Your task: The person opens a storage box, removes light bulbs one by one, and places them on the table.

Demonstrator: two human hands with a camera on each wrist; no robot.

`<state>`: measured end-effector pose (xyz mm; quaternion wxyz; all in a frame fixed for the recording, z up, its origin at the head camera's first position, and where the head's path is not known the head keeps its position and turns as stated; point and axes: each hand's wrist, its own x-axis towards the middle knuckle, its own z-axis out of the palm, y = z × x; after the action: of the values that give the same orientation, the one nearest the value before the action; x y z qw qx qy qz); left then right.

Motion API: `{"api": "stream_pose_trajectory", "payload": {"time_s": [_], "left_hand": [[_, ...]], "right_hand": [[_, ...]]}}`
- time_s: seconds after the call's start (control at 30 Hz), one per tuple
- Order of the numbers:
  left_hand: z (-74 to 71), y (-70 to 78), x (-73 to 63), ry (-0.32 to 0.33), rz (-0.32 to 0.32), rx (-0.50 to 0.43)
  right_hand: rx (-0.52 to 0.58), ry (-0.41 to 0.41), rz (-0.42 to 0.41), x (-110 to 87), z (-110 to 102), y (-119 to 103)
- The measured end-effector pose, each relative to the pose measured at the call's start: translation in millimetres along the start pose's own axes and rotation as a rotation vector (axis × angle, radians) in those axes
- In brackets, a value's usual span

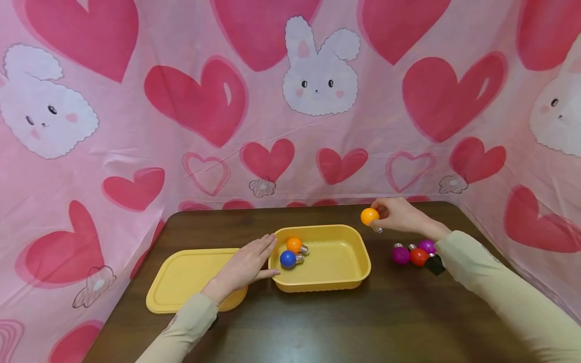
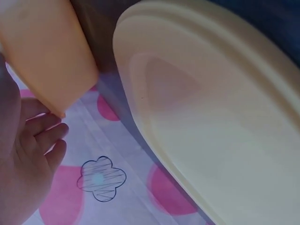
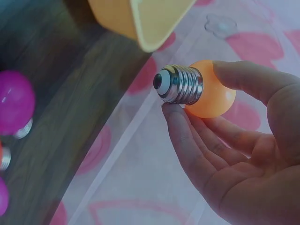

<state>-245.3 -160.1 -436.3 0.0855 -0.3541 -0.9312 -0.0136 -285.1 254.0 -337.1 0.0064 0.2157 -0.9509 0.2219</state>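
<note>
My right hand (image 1: 401, 218) pinches an orange light bulb (image 1: 369, 217) between thumb and fingers, raised beyond the back right corner of a yellow plastic box (image 1: 320, 288). The right wrist view shows the bulb's silver screw base (image 3: 185, 84) sticking out past the fingertips. At the box's left end, my left hand (image 1: 242, 264) lies with straight fingers against the rim, the thumb at the front corner. Inside the box, near that end, another orange bulb (image 1: 294, 245) lies beside a blue bulb (image 1: 288, 259).
A yellow lid (image 1: 192, 277) lies flat on the dark wooden table (image 1: 299, 327), partly under the left forearm in the head view. Right of the box sit a red bulb (image 1: 418, 257), purple bulbs (image 1: 401, 255) and a dark piece by the right sleeve. A pink heart-print cloth (image 1: 317, 136) hangs around the table.
</note>
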Motion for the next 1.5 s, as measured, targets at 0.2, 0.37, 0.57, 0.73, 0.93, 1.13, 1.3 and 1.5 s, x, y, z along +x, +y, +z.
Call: {"api": "stream_pose_trajectory", "payload": {"time_s": [0.2, 0.37, 0.57, 0.73, 0.93, 1.13, 1.3, 1.5], "left_hand": [[-1.1, -1.8, -0.8, 0.005, 0.006, 0.033], [1.3, -3.8, -0.9, 0.034, 0.019, 0.048], [0.8, -4.2, -1.0, 0.007, -0.001, 0.037], [1.1, -3.9, -2.4, 0.007, -0.009, 0.016], [2.1, -4.5, -4.2, 0.016, -0.012, 0.013], [2.6, -3.9, -5.7, 0.021, -0.014, 0.001], [2.6, -2.9, -4.9, 0.021, -0.014, 0.000], [1.5, -2.7, -4.2, 0.033, -0.011, -0.002]], "right_hand": [[-0.055, 0.043, 0.013, -12.4, -12, 18], [-0.093, 0.049, 0.078, -22.5, -21, 35], [-0.100, 0.029, 0.195, -36.0, -27, 62], [-0.102, 0.017, 0.274, -46.7, -27, 84], [-0.098, -0.005, 0.321, -58.7, -29, 101], [-0.090, -0.045, 0.365, -71.3, -31, 116], [-0.065, -0.102, 0.398, -83.5, -30, 126], [-0.011, -0.168, 0.472, -95.3, -24, 137]]}}
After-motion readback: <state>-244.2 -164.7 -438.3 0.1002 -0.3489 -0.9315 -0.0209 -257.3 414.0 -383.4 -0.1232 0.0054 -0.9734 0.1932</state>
